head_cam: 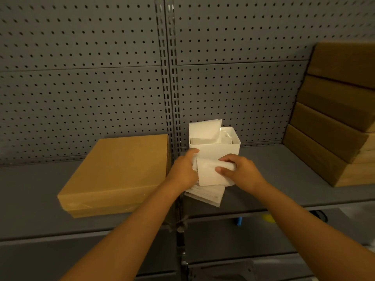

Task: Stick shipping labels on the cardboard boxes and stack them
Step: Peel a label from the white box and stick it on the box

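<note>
Both hands (pixel 183 171) (pixel 241 171) grip one white label sheet (pixel 207 173)

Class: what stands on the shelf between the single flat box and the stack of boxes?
Head view: a white bin of paper slips, both hands holding labels before it.

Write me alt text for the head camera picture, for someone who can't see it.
Over a grey shelf, a person's left hand and right hand hold a white label sheet, above a label stack and before a white bin of paper. A single cardboard box lies left; stacked boxes stand right, against pegboard.
</note>
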The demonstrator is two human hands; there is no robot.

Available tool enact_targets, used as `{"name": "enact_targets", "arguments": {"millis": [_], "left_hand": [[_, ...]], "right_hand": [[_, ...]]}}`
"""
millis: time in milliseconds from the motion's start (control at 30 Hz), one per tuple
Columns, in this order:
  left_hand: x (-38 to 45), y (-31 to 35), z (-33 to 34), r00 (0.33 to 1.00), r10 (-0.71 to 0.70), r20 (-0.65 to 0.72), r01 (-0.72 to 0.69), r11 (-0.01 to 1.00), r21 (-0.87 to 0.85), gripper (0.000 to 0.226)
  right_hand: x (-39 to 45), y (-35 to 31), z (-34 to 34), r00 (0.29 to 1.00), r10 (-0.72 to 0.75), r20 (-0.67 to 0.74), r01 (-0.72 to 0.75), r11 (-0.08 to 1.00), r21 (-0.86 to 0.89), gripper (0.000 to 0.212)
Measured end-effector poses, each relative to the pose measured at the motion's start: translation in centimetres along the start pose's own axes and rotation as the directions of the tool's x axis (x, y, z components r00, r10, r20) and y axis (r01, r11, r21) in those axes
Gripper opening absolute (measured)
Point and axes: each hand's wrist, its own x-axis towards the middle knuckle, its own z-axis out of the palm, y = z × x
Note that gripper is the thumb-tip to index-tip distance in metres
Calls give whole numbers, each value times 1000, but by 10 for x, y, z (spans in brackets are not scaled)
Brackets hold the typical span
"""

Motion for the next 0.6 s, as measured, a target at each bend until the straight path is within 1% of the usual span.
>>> {"name": "enact_targets", "arguments": {"millis": [67,133,167,233,300,367,467,500,567,600], "left_hand": [[3,3,-1,994,76,-76,-69,994,90,49],[7,6,-1,984,110,-140,-90,986,143,33],[9,7,-2,979,119,-165,-95,984,150,29],[14,9,-4,971,127,-202,-100,985,140,26],[19,9,-6,970,100,-223,-74,990,122,26],[24,8,-8,976,60,-208,-42,995,89,24],[28,6,-12,990,13,-138,-11,1000,16,18],[29,5,-13,994,-13,-113,12,1000,-6,19],[31,2,-17,995,-65,-79,61,997,-56,26],[32,1,-18,995,-82,-65,77,994,-79,27]], "right_hand": [[1,0,-3,1000,-2,10,2,1000,7,24],[3,0,-5,1000,13,25,-13,1000,10,24],[3,0,-6,999,23,37,-24,1000,16,25],[2,-1,-8,996,35,84,-37,999,30,30],[-1,-4,-11,989,40,144,-53,995,85,42],[-5,-8,-16,985,18,174,-46,985,164,50],[-10,-15,-25,988,-59,144,21,967,254,53],[-9,-17,-28,987,-83,141,42,961,273,52],[-6,-20,-30,989,-107,103,77,962,263,39],[-2,-20,-30,993,-104,50,90,969,232,29]]}}
